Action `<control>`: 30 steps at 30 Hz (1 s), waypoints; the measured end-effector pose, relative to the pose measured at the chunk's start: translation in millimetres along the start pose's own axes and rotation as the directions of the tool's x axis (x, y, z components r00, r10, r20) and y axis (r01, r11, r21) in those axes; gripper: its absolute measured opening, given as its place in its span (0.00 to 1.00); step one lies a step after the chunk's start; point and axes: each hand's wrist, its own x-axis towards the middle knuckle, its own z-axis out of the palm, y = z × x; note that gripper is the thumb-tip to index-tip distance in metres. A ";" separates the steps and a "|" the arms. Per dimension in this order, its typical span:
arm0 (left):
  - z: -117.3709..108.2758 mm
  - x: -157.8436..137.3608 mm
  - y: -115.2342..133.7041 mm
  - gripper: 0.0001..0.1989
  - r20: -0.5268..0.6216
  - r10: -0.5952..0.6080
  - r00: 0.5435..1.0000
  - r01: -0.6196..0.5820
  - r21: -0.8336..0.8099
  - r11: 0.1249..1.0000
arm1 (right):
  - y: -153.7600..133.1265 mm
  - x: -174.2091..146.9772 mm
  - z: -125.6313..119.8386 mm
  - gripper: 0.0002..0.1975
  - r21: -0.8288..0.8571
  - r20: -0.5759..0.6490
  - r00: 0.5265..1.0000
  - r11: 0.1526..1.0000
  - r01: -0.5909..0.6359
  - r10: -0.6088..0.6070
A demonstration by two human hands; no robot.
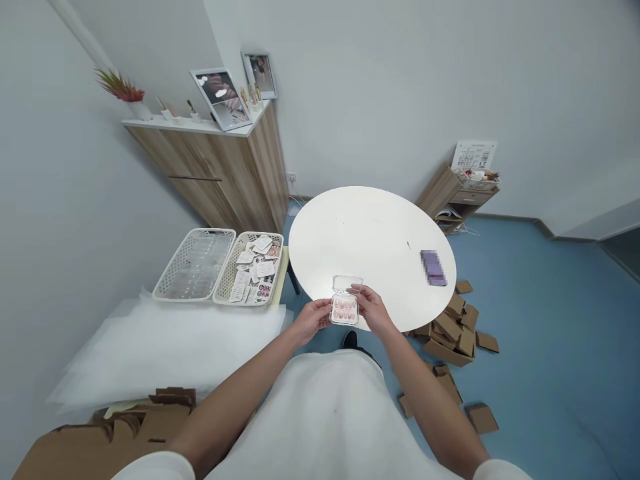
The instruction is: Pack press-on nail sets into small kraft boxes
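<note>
Between my two hands is a small clear plastic case (345, 311) with its lid (347, 285) raised. Inside it lie two rows of pinkish press-on nails. My left hand (313, 319) grips the case by its left side. On the other side, my right hand (372, 307) holds the right edge, its fingers near the hinge and the lid. The case is held above the near edge of the white oval table (370, 233).
To the left stand a white basket (273, 293) of nail cards and another basket (160, 287) of clear cases. White foam sheets (185, 347) lie below them. A purple pixelated object (433, 268) rests on the table. Cardboard boxes (450, 337) litter the floor at right.
</note>
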 end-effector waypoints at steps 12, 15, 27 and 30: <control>13.9 6.9 -7.4 0.17 0.026 -0.012 1.000 0.014 -0.075 0.997 | -8.4 -24.9 -5.5 0.15 0.048 -0.064 0.998 0.999 -0.011 0.014; 20.5 11.1 -7.6 0.17 0.023 0.002 1.000 0.000 -0.092 0.996 | -10.3 -21.7 -13.1 0.15 0.067 -0.053 0.998 0.998 -0.020 0.024; 62.5 42.1 4.0 0.16 -0.093 0.055 0.994 -0.061 -0.059 0.996 | -31.7 -20.2 -55.0 0.26 0.043 0.016 0.998 0.997 -0.061 0.060; 72.3 50.6 1.7 0.15 -0.104 0.073 0.992 -0.080 -0.058 0.995 | -33.3 -14.7 -68.2 0.27 0.017 -0.014 0.999 0.999 -0.048 0.048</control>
